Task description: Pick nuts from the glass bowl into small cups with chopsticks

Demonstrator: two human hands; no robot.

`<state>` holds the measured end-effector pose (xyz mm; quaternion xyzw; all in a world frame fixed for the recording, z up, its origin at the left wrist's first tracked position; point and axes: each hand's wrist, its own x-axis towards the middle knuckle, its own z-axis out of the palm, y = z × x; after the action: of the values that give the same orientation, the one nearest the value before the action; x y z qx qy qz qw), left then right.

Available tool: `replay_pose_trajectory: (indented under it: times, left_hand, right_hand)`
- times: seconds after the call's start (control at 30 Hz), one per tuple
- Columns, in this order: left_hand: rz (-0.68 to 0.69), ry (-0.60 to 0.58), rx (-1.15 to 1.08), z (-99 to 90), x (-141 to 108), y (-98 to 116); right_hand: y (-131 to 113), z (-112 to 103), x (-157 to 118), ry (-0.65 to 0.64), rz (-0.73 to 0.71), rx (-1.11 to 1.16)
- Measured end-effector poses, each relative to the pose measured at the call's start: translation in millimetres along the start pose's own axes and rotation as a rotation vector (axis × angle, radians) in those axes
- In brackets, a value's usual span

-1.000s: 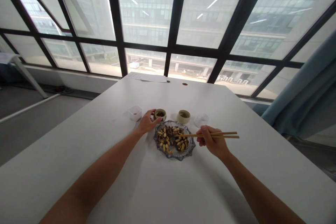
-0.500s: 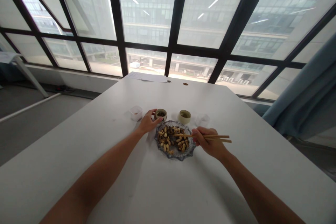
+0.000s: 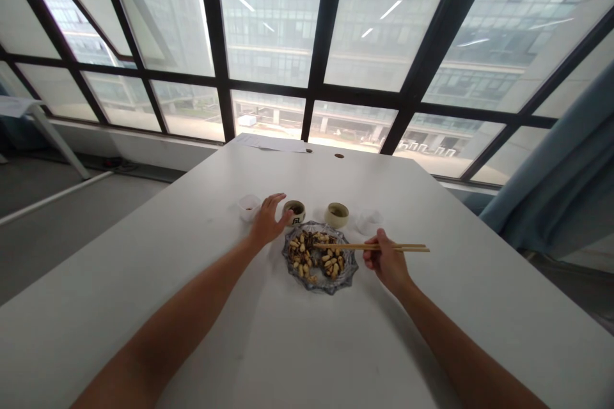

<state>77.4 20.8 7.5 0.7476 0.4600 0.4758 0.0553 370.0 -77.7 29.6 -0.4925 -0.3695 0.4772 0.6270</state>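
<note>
My right hand (image 3: 387,260) is closed around a pair of wooden chopsticks (image 3: 350,246), held nearly level. Their tips reach into a scalloped glass plate (image 3: 330,286), over dark sunflower seeds and peanuts (image 3: 332,263). Just behind the plate's left side stands a small pale green cup (image 3: 296,219) with a dark character on its front and dark contents. Beside that cup my left hand (image 3: 268,220) is open, thumb and fingers apart; the thumb is close to the rim, and I cannot tell if it touches.
A second pale green cup (image 3: 337,216) stands behind the plate. Clear plastic containers flank the cups, one at the left (image 3: 248,208) and one at the right (image 3: 369,222). Papers (image 3: 271,142) lie at the white table's far end, near two round holes. Windows rise beyond; a blue curtain (image 3: 551,166) hangs right.
My left hand has loosened from around the cup, its fingers spreading to the left. My right hand has shifted slightly right and its chopsticks have come closer together.
</note>
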Motion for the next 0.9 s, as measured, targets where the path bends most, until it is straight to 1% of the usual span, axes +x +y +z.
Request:
replay_pose_trajectory:
  times: [0.03, 0.1, 0.2, 0.3, 0.4, 0.47, 0.53, 0.63, 0.73, 0.8, 0.9]
  left_hand:
    - [0.053, 0.02, 0.083, -7.4, 1.9, 1.7]
    - [0.071, 0.048, 0.254, -21.1, 4.9, 1.8]
    - [-0.012, 0.059, 0.452, -33.4, 5.3, -6.4]
    - [-0.084, 0.066, 0.553, -35.4, 1.9, -20.3]
    - [-0.145, 0.089, 0.537, -33.6, -0.5, -33.3]
    - [-0.149, 0.106, 0.478, -32.5, -0.5, -39.4]
    - [-0.09, 0.127, 0.41, -31.4, 0.0, -42.5]
    - [0.056, 0.147, 0.331, -29.4, 0.4, -40.7]
    - [0.171, 0.124, 0.293, -27.7, -0.4, -34.8]
    - [0.197, 0.091, 0.285, -27.2, -1.0, -31.5]
    - [0.164, 0.078, 0.28, -27.5, -1.5, -30.4]
  right_hand:
    - [4.2, -2.0, 1.3, 0.041, 0.05, 0.051]
    - [10.3, -5.3, 2.6, 0.113, 0.124, 0.124]
    - [13.7, -7.7, 2.2, 0.167, 0.18, 0.179]
    - [13.5, -7.2, 1.0, 0.166, 0.202, 0.193]
    - [12.9, -6.0, -0.2, 0.162, 0.204, 0.194]
    - [12.5, -5.7, -0.9, 0.162, 0.199, 0.192]
    - [12.1, -5.7, -1.6, 0.159, 0.194, 0.189]
    - [11.7, -5.6, -2.2, 0.151, 0.184, 0.187]
    - [12.6, -5.7, -1.9, 0.149, 0.157, 0.185]
    - [13.9, -6.3, -1.4, 0.143, 0.14, 0.177]
    - [16.0, -7.9, -0.4, 0.126, 0.126, 0.166]
